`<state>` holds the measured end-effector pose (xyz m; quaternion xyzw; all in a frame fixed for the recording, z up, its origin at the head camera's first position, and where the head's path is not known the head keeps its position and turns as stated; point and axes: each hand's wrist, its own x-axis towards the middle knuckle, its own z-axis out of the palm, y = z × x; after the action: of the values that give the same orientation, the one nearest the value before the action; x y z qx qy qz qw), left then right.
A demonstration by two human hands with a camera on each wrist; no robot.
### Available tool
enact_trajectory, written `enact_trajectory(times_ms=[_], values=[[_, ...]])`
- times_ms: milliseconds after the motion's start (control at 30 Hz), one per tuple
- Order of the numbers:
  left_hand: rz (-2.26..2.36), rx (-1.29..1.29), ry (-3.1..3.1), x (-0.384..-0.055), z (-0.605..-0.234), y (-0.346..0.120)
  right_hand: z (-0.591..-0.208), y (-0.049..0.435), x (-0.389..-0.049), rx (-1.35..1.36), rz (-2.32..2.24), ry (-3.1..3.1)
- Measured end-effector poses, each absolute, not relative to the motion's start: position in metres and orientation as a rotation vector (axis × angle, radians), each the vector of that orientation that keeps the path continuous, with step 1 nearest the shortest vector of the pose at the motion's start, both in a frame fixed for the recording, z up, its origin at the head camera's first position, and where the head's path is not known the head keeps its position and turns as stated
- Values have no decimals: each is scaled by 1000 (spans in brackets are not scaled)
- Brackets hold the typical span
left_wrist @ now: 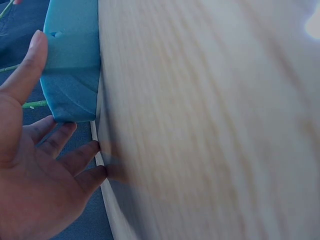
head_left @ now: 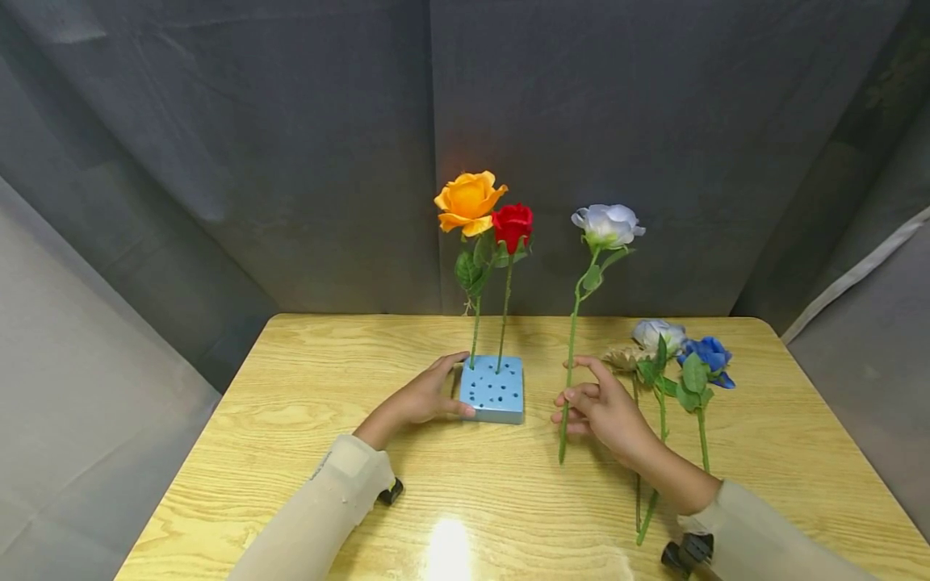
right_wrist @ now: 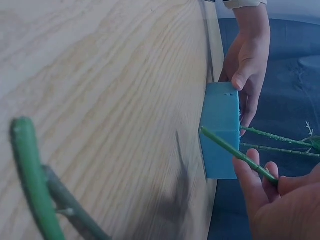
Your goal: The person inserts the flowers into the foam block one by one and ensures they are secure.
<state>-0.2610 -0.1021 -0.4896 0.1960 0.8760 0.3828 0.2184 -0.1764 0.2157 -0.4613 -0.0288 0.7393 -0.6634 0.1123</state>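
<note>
A blue foam block point(head_left: 490, 415) with several holes in its top sits on the table. An orange rose point(head_left: 467, 202) and a red rose point(head_left: 513, 226) stand upright in it, both artificial. My left hand point(head_left: 425, 395) holds the block by its left side, thumb at the front corner and fingers toward the back. In the left wrist view the thumb point(left_wrist: 31, 65) lies against the block's face. To the right of the block, my right hand point(head_left: 606, 413) pinches the lower stem of a white rose point(head_left: 609, 226), bloom up. The stem's cut end point(right_wrist: 212, 135) points down past the fingers.
On the right of the wooden table point(head_left: 327, 363) lie a pale rose point(head_left: 657, 335), a blue rose point(head_left: 708, 359) and a beige flower point(head_left: 625, 357), their stems toward the front and partly under my right forearm. A grey curtain point(head_left: 349, 161) hangs behind the table's far edge.
</note>
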Motion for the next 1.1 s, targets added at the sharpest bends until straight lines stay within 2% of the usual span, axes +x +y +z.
enact_trajectory(times_ms=[1100], values=[[1072, 541, 2413, -260, -489, -103, -453, 197, -204, -233, -1908, 2482]])
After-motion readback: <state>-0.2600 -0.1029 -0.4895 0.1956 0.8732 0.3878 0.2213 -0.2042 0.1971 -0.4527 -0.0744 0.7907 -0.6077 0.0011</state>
